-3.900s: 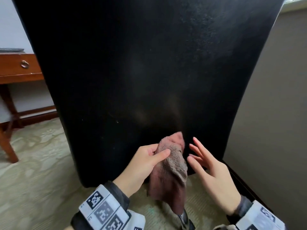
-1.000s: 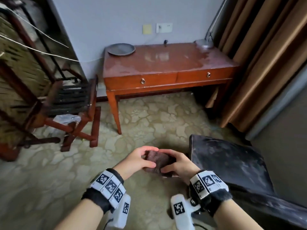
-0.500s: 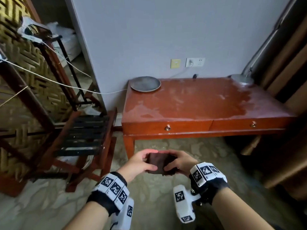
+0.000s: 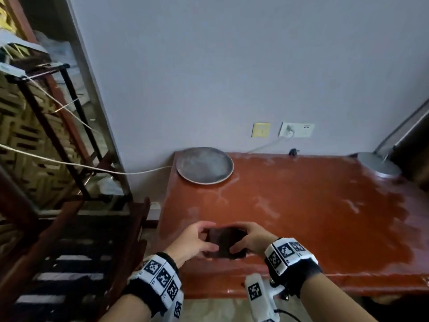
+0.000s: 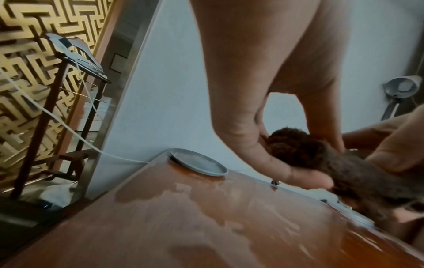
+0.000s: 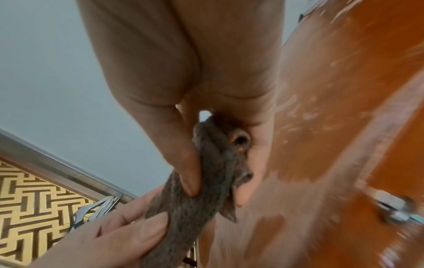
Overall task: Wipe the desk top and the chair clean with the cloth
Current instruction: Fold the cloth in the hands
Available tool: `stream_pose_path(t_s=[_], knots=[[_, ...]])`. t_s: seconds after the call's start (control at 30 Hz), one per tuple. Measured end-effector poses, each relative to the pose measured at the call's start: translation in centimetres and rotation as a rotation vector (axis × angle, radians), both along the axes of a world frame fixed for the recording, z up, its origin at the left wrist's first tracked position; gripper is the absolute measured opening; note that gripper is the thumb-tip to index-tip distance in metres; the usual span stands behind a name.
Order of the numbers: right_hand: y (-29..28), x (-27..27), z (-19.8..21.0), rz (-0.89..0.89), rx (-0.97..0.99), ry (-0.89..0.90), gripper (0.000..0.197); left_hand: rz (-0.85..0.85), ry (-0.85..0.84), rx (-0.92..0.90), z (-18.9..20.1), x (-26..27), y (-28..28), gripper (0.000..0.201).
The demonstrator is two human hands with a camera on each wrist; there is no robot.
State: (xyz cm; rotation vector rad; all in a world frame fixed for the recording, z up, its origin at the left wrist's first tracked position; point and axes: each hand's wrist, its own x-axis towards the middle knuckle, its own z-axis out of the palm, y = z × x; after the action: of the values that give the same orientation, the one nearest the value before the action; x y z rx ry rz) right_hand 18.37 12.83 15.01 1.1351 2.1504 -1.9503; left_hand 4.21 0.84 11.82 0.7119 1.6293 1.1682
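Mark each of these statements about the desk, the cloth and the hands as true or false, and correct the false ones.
1. Both hands hold the cloth. True: the left hand and the right hand grip the cloth between them.
2. The cloth lies flat on the desk. False: it is bunched up in the hands, over the near left part of the desk.
3. A round plate sits at the desk's far left corner. True: the plate is there, near the wall.
4. The plate is stacked on the lamp base. False: the lamp base is at the far right corner, apart from the plate.
5. The desk top shows pale smears. True.
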Motion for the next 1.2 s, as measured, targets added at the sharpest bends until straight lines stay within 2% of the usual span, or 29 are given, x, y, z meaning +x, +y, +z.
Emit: stream_pose_path(t_s=[0.17,0.27,0.4,0.53,0.6,0.67,0.83,0.97,1.03,1.1,1.13,1.2], knots=[[8.0,-6.7,0.3,-0.076,-0.045,0.028,0.063,0.138,0.037,0.008,1.0,-5.9,7.6,0.046],[12.6,-10.2,-0.2,-0.137,-0.036,0.074,0.063,0.174,0.127,0.031,0.4,-10.0,12.4,0.042],[18.2,-15.4,-2.4,-0.119,0.037,0.078,0.057,0.209,0.238,-0.034,-1.6,-13.9,18.0,0.044],[22.4,-19.7,-5.2,-0.095,0.024,0.065,0.060,0.206,0.430,-0.120,-3.7,-17.6,21.7,0.058],[24.1,-21.4,-6.9,-0.096,0.028,0.043,0.059,0.213,0.433,-0.143,-4.7,-19.0,23.1,0.059],[25.2,-22.8,-8.6,-0.071,0.094,0.001,0.057,0.227,0.446,-0.148,-5.9,-19.9,24.1,0.054],[25.6,-25.1,-11.3,0.130,0.427,-0.167,0.056,0.215,0.555,-0.201,-9.1,-20.5,25.7,0.040],[25.4,-25.0,-12.2,0.311,0.717,-0.280,0.056,0.110,0.872,-0.324,-10.3,-20.0,25.7,0.031],[25.2,-25.0,-12.1,0.322,0.806,-0.263,0.051,0.064,1.013,-0.301,-10.3,-20.1,25.7,0.033],[25.5,-25.2,-11.9,0.232,0.826,-0.155,0.046,0.034,1.118,-0.216,-10.4,-20.5,26.0,0.040],[25.7,-25.3,-12.0,0.206,0.831,-0.121,0.045,-0.003,1.135,-0.201,-10.4,-20.5,26.2,0.043],[25.5,-25.3,-12.0,0.275,0.822,-0.154,0.044,-0.094,1.126,-0.232,-10.2,-20.3,26.7,0.046]])
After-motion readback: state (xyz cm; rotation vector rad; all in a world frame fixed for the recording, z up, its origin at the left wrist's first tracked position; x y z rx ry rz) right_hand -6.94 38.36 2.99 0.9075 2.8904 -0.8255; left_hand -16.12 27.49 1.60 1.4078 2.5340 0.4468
